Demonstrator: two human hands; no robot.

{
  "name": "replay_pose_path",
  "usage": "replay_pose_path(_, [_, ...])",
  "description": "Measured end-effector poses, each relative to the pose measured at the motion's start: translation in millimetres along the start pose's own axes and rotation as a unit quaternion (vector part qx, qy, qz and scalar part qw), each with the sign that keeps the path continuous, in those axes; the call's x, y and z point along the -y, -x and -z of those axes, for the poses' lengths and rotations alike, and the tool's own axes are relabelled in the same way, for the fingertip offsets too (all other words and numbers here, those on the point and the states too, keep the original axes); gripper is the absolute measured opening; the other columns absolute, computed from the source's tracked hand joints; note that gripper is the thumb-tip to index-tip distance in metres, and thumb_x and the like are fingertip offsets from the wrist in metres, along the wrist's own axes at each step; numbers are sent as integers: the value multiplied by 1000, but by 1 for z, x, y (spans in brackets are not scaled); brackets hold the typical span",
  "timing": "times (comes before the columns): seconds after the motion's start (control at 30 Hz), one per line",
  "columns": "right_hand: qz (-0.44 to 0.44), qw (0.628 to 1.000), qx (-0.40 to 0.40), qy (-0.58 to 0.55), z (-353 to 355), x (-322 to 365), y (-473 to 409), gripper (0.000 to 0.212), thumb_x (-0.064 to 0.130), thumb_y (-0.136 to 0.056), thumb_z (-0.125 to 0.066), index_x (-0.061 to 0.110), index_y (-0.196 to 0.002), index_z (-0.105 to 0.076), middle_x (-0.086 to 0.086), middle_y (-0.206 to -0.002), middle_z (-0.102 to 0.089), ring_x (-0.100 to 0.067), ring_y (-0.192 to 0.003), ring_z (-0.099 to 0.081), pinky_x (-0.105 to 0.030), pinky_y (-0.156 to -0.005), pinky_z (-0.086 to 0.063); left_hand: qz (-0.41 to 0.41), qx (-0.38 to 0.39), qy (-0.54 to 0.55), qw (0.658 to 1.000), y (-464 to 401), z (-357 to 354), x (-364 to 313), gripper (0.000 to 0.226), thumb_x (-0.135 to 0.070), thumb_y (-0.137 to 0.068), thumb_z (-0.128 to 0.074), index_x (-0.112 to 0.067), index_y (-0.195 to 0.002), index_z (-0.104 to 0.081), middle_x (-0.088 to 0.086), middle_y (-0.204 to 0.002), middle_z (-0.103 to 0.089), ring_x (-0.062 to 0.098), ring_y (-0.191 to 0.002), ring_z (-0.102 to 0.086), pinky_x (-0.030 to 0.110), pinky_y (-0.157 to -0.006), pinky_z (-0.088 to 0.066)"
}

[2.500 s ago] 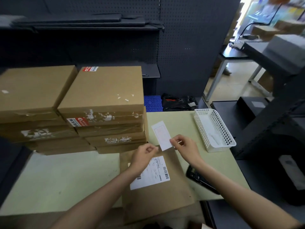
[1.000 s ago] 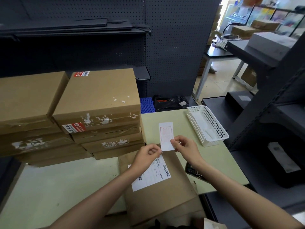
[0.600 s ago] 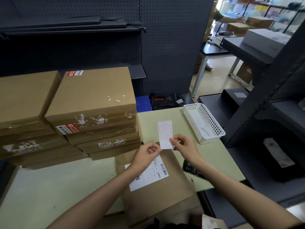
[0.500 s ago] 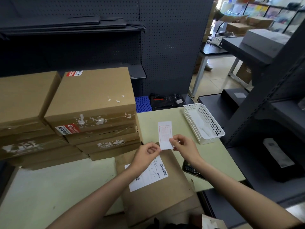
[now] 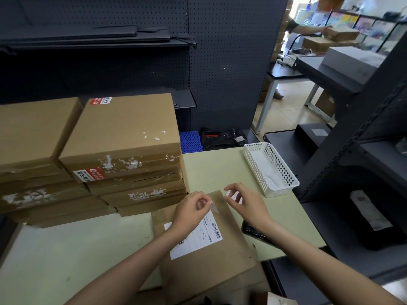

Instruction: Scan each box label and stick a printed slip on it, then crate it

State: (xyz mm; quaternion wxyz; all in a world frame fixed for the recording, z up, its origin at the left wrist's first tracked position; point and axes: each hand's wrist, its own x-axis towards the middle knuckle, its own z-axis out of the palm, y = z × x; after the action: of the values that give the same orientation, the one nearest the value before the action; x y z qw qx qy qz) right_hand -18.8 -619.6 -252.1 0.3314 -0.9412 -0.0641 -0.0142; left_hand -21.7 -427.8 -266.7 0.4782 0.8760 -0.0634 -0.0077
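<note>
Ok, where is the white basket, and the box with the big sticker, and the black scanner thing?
white basket (image 5: 278, 185): head view, on its near long wall.
box (image 5: 207, 265): head view, on bare cardboard below the label.
black scanner (image 5: 253, 232): head view, on its body beside the right wrist.

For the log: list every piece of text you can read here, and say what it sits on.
None reads with certainty.
shipping label on the front box: barcode and print, too small.
red-and-white sticker on the stacked box: bold characters, blurred.
top sticker on the same box: blurred.
</note>
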Motion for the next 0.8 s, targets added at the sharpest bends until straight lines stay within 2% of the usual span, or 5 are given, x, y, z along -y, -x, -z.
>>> replay_pose_path(0.1, [60, 997, 33, 32, -2, 8, 4, 17, 42, -88, -63, 25, -92, -67, 12, -89, -58, -7, -74, -57, -20, -64, -40, -98, 7, -126, 987, 1, 3, 1, 7, -26, -89, -60, -27, -82, -61, -17, -74, -54, 0, -76, -46, 12, -66, -33])
replay_pose_path(0.23, [74, 996, 45, 34, -4, 13, 4, 22, 48, -84, -64, 27, -89, -69, 12, -87, -59, -6, -76, -56, -10, -62, -38, -191, 0, -191, 963, 2, 2, 1, 4, -23, -87, -61, -22, -83, -61, -21, -77, -46, -2, -75, -39, 10, -70, -28])
replay_pose_path(0.43, [65, 996, 61, 18, -3, 11, 3, 19, 42, -86, -66, 25, -90, -72, 15, -82, -58, 3, -68, -50, -7, -62, -34, -222, -9, -197, 955, 2, 1, 7, 17, -35, -88, -47, -25, -83, -60, -17, -77, -53, -5, -75, -35, 12, -70, -25])
replay_pose_path(0.6, [69, 994, 66, 45, -4, 8, 4, 9, 34, -87, -63, 27, -85, -68, 17, -78, -56, 5, -69, -51, -7, -60, -32, -245, -24, -224, 943, 3, -1, 8, 15, -33, -88, -48, -25, -80, -58, -16, -75, -53, -3, -72, -37, 13, -70, -23])
replay_pose_path(0.8, [63, 983, 34, 167, 4, -12, 1, 14, 36, -87, -55, 27, -83, -63, 13, -86, -59, -8, -73, -52, -20, -63, -27, -300, -26, -392, 869, -2, 6, 25, 21, -30, -88, -42, -24, -74, -56, -9, -71, -55, 12, -66, -49, 26, -66, -29])
